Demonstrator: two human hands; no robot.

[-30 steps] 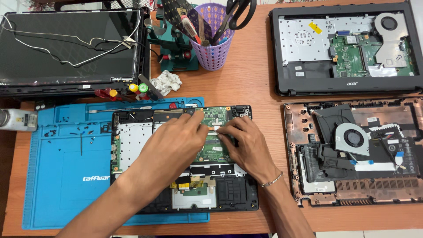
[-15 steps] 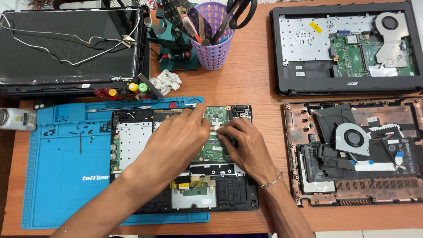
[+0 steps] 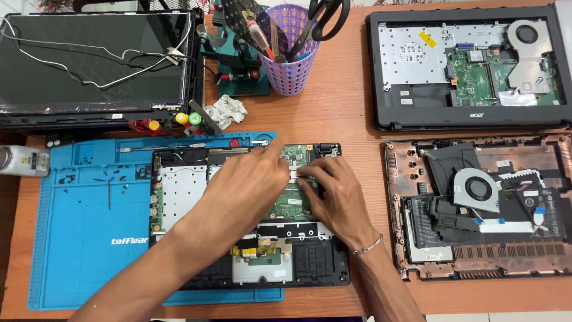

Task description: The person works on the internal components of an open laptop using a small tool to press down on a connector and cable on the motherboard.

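The table [image 3: 345, 89] is orange-brown wood with thin lines in it. The work mat [image 3: 83, 238] is bright blue with small white letters. The open laptop [image 3: 310, 268] on the mat is black, with a green board [image 3: 295, 158] and silver metal plates inside. The tool cup [image 3: 290, 74] is purple with lots of little holes. The stand [image 3: 238, 59] next to it is green. The laptop shell [image 3: 417, 250] on the right is coppery brown with a grey fan [image 3: 475, 189]. The crumpled tissue [image 3: 228, 110] is white
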